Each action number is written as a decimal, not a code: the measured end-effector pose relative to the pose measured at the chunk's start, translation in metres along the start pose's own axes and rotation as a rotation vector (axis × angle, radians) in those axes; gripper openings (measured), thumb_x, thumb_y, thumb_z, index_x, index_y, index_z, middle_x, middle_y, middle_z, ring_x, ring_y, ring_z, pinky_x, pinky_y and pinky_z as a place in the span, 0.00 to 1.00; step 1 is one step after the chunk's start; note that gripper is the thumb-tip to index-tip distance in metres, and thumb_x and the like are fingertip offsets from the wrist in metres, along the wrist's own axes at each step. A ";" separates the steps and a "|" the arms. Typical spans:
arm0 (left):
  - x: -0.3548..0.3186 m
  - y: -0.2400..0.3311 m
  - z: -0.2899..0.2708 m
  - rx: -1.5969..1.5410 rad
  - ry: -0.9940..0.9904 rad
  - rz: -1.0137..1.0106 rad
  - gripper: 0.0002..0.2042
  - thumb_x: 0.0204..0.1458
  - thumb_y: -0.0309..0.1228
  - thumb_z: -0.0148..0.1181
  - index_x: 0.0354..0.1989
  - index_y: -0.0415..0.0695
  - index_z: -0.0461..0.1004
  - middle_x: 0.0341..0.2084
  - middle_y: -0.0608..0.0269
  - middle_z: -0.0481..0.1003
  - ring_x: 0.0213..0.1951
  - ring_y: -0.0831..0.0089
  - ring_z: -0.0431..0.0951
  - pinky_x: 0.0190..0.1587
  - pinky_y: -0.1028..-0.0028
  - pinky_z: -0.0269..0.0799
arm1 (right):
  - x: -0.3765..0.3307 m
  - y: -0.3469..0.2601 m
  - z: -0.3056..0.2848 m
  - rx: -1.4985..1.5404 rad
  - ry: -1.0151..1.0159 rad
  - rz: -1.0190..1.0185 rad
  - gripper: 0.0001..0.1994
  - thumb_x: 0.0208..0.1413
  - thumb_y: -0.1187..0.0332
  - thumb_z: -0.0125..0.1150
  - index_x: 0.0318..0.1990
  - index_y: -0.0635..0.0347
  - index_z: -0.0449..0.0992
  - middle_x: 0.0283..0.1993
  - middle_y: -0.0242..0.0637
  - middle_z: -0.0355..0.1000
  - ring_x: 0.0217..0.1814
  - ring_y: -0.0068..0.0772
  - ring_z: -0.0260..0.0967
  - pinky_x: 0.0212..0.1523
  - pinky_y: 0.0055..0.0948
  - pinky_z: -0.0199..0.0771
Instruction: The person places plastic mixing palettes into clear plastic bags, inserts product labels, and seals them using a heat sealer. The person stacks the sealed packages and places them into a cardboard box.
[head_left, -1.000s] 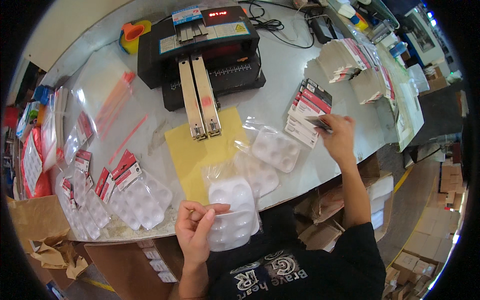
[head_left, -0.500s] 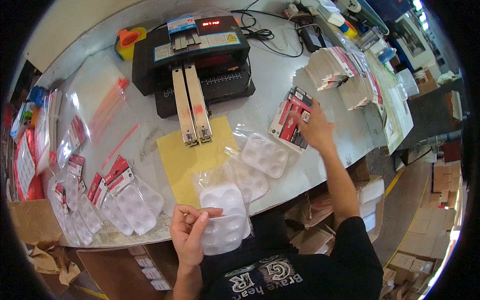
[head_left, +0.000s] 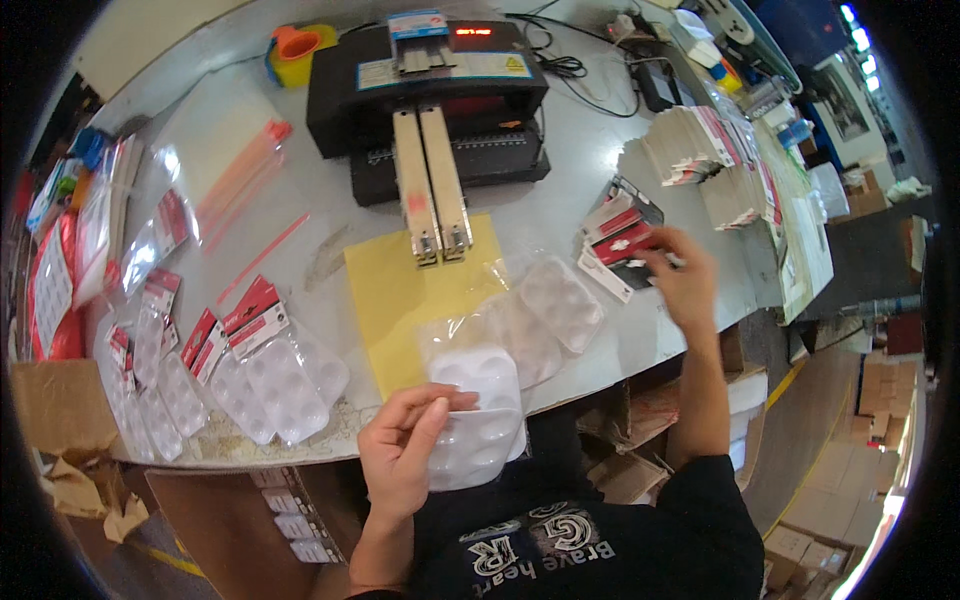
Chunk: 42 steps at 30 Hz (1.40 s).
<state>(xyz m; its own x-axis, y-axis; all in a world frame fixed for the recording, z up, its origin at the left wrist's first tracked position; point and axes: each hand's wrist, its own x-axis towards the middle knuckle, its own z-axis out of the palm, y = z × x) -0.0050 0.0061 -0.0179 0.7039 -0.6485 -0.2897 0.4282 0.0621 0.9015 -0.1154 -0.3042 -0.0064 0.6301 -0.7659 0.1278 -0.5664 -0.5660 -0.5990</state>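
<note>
Holding of the white palettes (head_left: 470, 452) with round wells was done by the left hand (head_left: 412, 440); its thumb and fingers were pressed together on their edge, at the front side of the table (head_left: 575, 150). The right hand (head_left: 687, 285) was placed at a fanned group of red, white and black cards (head_left: 607, 222). Its fingertips were narrowly set there, but whether a card was pinched could not be told. The print on these cards was too small to be read surely. At left, bagged palettes (head_left: 285, 392) with red and white header labels (head_left: 257, 312) were laid. A blue-edged label strip (head_left: 450, 70) with a yellow warning triangle and a red lit display (head_left: 474, 32) were carried by the black machine (head_left: 342, 118). On the black shirt (head_left: 640, 540), white lettering was printed.
</note>
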 end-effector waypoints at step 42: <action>-0.038 0.020 0.023 0.331 -0.080 0.127 0.10 0.60 0.27 0.49 0.43 0.36 0.74 0.33 0.59 0.80 0.35 0.79 0.76 0.42 0.80 0.70 | -0.068 -0.120 -0.020 0.404 -0.630 -0.272 0.14 0.46 0.68 0.69 0.39 0.65 0.77 0.28 0.38 0.76 0.27 0.21 0.71 0.30 0.22 0.71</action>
<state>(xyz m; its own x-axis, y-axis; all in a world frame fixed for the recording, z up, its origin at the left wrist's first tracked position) -0.0364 0.0148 0.0181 0.6877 -0.7094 -0.1541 0.1238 -0.0946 0.9878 -0.1008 -0.1906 0.0731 0.9687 -0.2320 -0.0879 -0.1891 -0.4613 -0.8668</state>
